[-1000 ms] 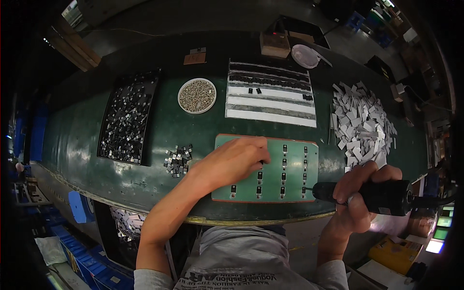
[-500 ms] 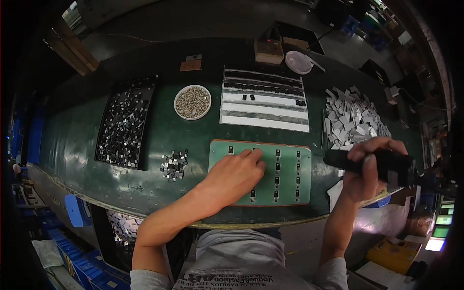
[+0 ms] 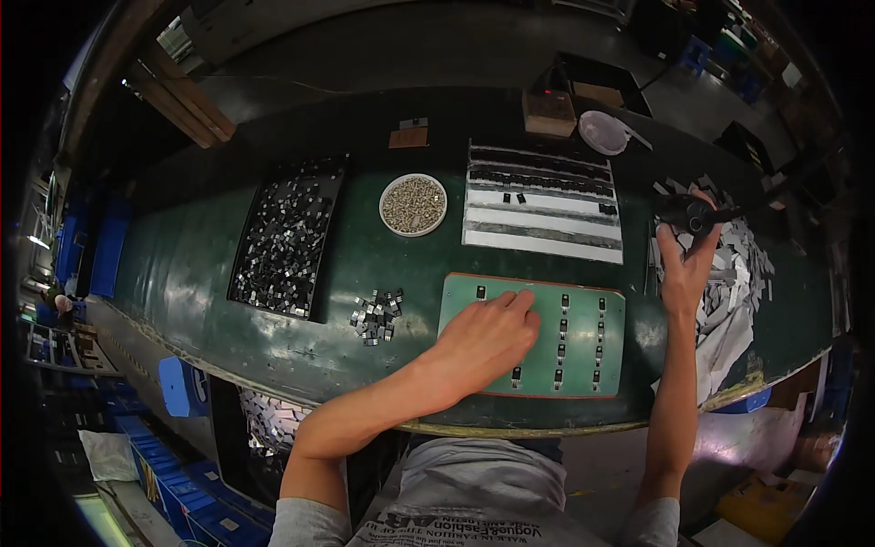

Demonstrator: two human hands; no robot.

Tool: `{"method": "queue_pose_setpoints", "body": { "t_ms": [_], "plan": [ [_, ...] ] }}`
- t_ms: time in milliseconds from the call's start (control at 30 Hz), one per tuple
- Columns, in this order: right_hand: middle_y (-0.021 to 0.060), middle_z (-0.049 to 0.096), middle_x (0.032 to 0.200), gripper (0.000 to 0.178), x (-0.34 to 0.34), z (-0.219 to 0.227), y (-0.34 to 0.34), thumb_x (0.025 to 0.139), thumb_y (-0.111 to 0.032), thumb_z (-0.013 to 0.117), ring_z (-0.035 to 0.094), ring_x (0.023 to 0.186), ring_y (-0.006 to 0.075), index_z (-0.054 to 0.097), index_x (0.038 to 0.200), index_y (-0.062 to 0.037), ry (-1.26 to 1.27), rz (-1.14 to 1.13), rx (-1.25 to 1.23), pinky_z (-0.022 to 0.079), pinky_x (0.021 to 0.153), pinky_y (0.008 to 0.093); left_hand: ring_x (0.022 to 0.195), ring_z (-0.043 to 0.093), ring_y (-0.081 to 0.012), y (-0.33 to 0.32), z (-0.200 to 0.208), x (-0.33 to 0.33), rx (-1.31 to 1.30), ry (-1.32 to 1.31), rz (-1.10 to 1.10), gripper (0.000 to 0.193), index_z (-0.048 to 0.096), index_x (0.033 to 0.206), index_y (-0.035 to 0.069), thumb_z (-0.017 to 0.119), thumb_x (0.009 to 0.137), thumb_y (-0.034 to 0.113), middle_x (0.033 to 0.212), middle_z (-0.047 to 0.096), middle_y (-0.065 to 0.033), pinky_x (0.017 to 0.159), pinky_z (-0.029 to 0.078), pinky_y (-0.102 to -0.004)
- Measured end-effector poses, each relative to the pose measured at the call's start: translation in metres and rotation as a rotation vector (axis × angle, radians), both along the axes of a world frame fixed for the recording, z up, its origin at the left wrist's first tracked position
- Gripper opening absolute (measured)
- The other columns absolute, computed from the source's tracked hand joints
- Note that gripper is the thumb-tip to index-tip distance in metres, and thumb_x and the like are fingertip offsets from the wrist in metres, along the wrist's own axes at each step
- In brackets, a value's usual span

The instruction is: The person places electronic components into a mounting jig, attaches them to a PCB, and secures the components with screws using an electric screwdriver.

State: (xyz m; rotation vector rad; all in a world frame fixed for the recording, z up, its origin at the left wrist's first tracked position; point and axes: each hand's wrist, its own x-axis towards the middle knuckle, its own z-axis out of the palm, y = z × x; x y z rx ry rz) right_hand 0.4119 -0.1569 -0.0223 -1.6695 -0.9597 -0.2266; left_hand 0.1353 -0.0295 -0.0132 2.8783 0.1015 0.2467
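- My left hand [image 3: 483, 339] lies flat on the green fixture plate [image 3: 533, 335], fingers [image 3: 521, 301] spread and gripping nothing, tips near the small dark parts seated in its rows.
- My right hand [image 3: 685, 264] is closed around a black power screwdriver [image 3: 691, 215], held above the pile of grey metal strips [image 3: 729, 273], well right of the plate.
- Judged step: steadying the plate between fastenings.
- Next move calls for bringing the driver tip squarely over a seated part.
- The bowl of screws [image 3: 413, 204] sits beyond my left fingertips.
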Motion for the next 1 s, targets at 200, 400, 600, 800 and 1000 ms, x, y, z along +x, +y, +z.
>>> {"method": "queue_pose_setpoints", "body": {
  "t_ms": [200, 400, 600, 800, 1000],
  "plan": [
    [0.0153, 0.048, 0.134, 0.068, -0.008, -0.003, -0.028, 0.085, -0.01, 0.073, 0.05, 0.125, 0.0277, 0.042, 0.144, 0.0009, -0.033, -0.068, -0.105, 0.037, 0.112, 0.0417, 0.086, 0.066, -0.0277, -0.004, -0.003, 0.003, 0.026, 0.063, 0.059, 0.009, 0.058, 0.084, -0.001, 0.062, 0.081, 0.007, 0.091, 0.056, -0.0129, 0.063, 0.056, -0.04],
    [0.0142, 0.047, 0.135, 0.067, 0.003, -0.01, -0.043, 0.085, -0.007, 0.073, 0.053, 0.122, 0.0272, 0.043, 0.144, 0.0016, 0.026, -0.072, -0.169, 0.039, 0.11, 0.0395, 0.088, 0.069, -0.028, 0.003, -0.003, 0.003, 0.035, 0.069, 0.065, 0.008, 0.063, 0.084, -0.002, 0.064, 0.079, 0.004, 0.091, 0.061, -0.0148, 0.064, 0.059, -0.0389],
    [0.011, 0.056, 0.125, 0.053, -0.013, -0.006, -0.076, 0.084, -0.006, 0.072, 0.056, 0.109, 0.0232, 0.052, 0.133, -0.0013, -0.003, -0.09, -0.354, 0.043, 0.098, 0.0363, 0.094, 0.065, -0.0423, 0.085, 0.003, 0.001, -0.25, -0.148, 0.381, 0.011, 0.067, 0.094, -0.003, 0.066, 0.091, 0.007, 0.098, 0.067, -0.0202, 0.079, 0.053, -0.0481],
    [0.0069, 0.064, 0.093, 0.025, -0.075, -0.01, -0.093, 0.088, -0.004, 0.071, 0.058, 0.069, 0.0139, 0.064, 0.112, -0.0016, 0.254, 0.067, -0.513, 0.047, 0.063, 0.0305, 0.09, 0.067, -0.0396, 0.134, -0.011, -0.028, -0.147, -0.295, 0.571, 0.024, 0.068, 0.112, 0.0, 0.07, 0.091, 0.013, 0.103, 0.068, -0.016, 0.079, 0.054, -0.0471],
    [0.0094, 0.068, 0.08, 0.015, -0.094, -0.02, -0.105, 0.094, -0.01, 0.069, 0.059, 0.064, 0.0131, 0.066, 0.105, -0.0002, 0.341, 0.07, -0.755, 0.047, 0.061, 0.0294, 0.083, 0.069, -0.0257, 0.074, 0.009, -0.052, -0.595, -0.061, 0.55, 0.049, 0.068, 0.119, 0.0, 0.083, 0.083, 0.03, 0.096, 0.07, -0.014, 0.076, 0.056, -0.0395]
  ]
}}
